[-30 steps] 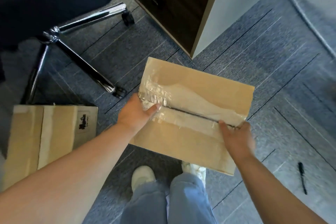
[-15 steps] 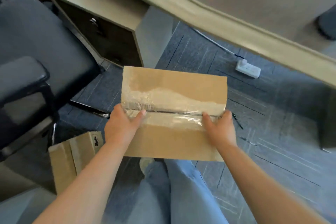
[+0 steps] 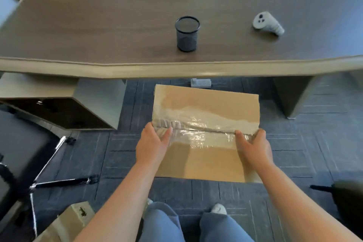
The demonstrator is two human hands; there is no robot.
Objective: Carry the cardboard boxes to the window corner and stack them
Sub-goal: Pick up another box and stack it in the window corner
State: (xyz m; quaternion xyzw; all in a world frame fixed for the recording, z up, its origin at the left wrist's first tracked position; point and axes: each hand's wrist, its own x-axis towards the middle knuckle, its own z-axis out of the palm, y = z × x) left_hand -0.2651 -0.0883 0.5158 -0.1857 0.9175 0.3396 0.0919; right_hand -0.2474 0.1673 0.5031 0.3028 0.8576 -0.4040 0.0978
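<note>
Just beyond box, desk stands on carpet.

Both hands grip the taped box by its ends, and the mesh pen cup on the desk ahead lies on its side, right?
Not quite. The head view shows the mesh pen cup standing upright on the desk, not on its side. The rest is right: the left hand and the right hand grip the taped box by its ends.

- Long desk, wood-grain top with a pale front edge, spans the view.
- Black mesh cup and white controller on it, well apart.
- Drawer cabinet beneath the desk, left.
- Grey-blue carpet tiles; white power strip under the desk.
- Chrome chair base at left.
</note>
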